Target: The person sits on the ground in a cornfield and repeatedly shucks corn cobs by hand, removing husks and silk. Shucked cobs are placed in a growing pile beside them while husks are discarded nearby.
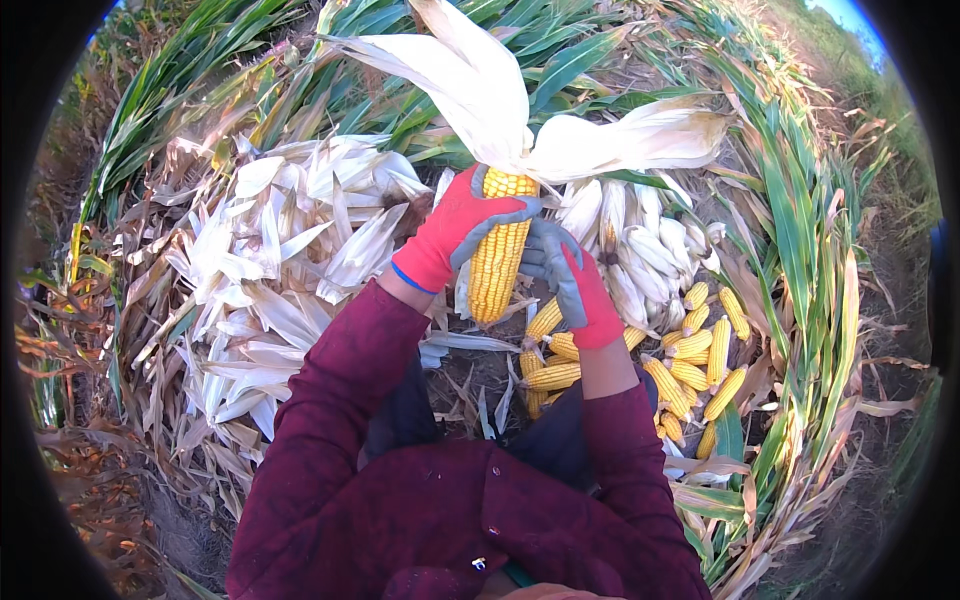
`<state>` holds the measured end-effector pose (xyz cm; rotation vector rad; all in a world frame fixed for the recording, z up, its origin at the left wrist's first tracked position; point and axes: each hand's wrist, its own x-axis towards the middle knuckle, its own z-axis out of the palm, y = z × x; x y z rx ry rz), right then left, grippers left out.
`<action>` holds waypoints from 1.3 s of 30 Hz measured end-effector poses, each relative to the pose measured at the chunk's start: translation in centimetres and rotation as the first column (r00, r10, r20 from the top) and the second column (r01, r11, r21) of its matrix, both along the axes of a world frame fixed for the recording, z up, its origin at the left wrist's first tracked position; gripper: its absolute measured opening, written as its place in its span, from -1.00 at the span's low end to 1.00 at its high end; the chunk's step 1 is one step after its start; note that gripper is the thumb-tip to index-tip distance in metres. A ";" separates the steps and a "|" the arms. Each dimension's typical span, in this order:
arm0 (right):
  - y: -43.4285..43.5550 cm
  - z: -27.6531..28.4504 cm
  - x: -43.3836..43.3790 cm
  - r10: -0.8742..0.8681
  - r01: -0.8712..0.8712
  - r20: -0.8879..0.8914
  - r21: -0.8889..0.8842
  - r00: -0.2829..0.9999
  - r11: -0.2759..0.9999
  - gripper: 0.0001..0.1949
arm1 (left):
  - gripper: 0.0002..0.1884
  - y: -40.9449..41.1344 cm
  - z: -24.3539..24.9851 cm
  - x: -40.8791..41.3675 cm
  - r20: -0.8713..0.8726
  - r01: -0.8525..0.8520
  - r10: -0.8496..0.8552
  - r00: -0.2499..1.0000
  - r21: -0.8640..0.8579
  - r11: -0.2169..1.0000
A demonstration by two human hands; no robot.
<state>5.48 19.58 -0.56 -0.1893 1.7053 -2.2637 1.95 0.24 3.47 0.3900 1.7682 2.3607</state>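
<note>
My left hand (478, 215), in a red and grey work glove, grips a yellow corn cob (498, 262) near its upper end. The cob is upright with its kernels bare. Pale husk leaves (480, 97) fan out from its top, one to the upper left and another to the right. Close by the cob's right side is my right hand (574, 281), gloved alike, its fingers apart and pointing towards the cob. Whether those fingertips touch the cob is hard to tell.
Loose dry husks (277, 217) form a heap on the left. Several ears still in husk (637, 240) lie beyond my right hand. Bare yellow cobs (690, 367) are piled at the right, some close to my knee. Cut green stalks and leaves (780, 217) ring the ground.
</note>
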 end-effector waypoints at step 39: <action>4.0 -1.6 -4.8 -0.406 0.449 0.193 -0.381 0.893 0.808 -0.45 | -0.60 6.3 -3.8 6.4 0.498 0.532 -0.540 0.678 0.173 0.829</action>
